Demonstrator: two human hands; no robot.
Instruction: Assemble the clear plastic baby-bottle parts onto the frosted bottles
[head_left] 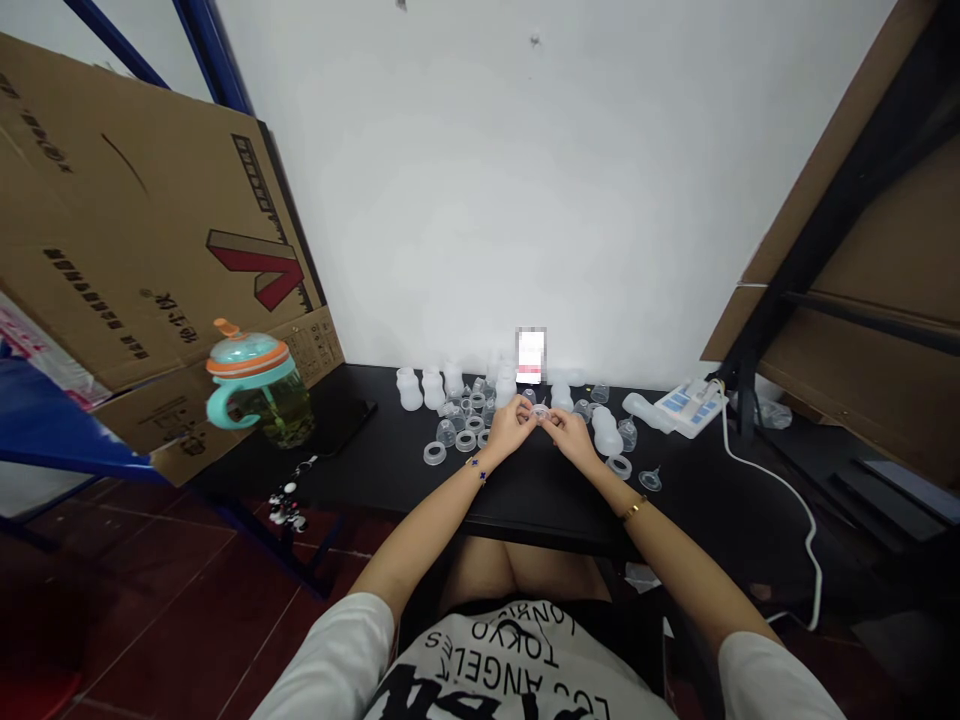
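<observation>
Between my two hands is a whitish, translucent bottle collar ring (540, 411), held at its sides by the fingertips. My left hand (514, 423) pinches its left edge and my right hand (568, 432) its right edge. Whether a nipple sits inside the ring is too small to tell. Left of my hands lie several loose collar rings (435, 453) and clear domed caps (446, 433). Right of my right hand, a frosted baby bottle (607, 432) leans over, beside another collar ring (619, 467) and a clear silicone nipple (651, 479).
Frosted bottles (409, 389) stand along the wall on the black table (360, 482). A large teal-lidded jug (262, 390) and a dark phone (349, 428) are at left. To the right, a white device (691, 407) trails a white cable (811, 545). Cardboard (150, 220) flanks the left side.
</observation>
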